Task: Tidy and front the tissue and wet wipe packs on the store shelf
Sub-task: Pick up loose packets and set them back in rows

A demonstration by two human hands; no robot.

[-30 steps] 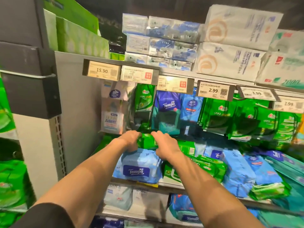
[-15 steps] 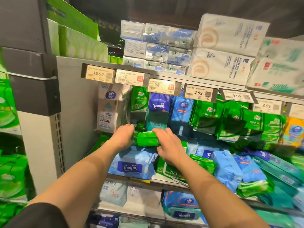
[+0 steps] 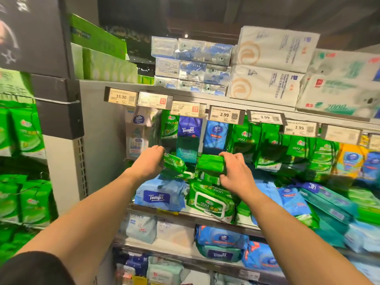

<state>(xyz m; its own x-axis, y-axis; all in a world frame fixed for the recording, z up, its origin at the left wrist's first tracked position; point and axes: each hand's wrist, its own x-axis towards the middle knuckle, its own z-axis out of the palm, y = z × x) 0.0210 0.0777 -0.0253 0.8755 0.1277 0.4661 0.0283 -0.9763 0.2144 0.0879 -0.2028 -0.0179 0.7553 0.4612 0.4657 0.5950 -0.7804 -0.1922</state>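
My left hand [image 3: 149, 161] grips a small green wipe pack [image 3: 174, 162], tilted, in front of the hanging row. My right hand [image 3: 236, 173] holds a second small green pack [image 3: 209, 164] just to the right of it; the two packs are slightly apart. Below them on the shelf lie a light blue Tempo pack [image 3: 161, 193] and a large green wet wipe pack [image 3: 211, 200] with a white lid. Behind my hands hang a blue Tempo tissue pack [image 3: 188, 138], a blue Vinda pack [image 3: 216, 134] and several green packs [image 3: 265, 145].
Price tags [image 3: 225, 116] line the upper shelf edge [image 3: 287, 114]. White and blue tissue bundles [image 3: 267, 66] are stacked on top. Blue and teal packs [image 3: 320, 204] lie jumbled at right. A grey upright [image 3: 59, 112] stands left, with lower shelves of wipes [image 3: 220, 243] beneath.
My hands rose from the shelf layer with green packs. They held one green pack between them half a second ago; now they have moved apart, each gripping its own pack.
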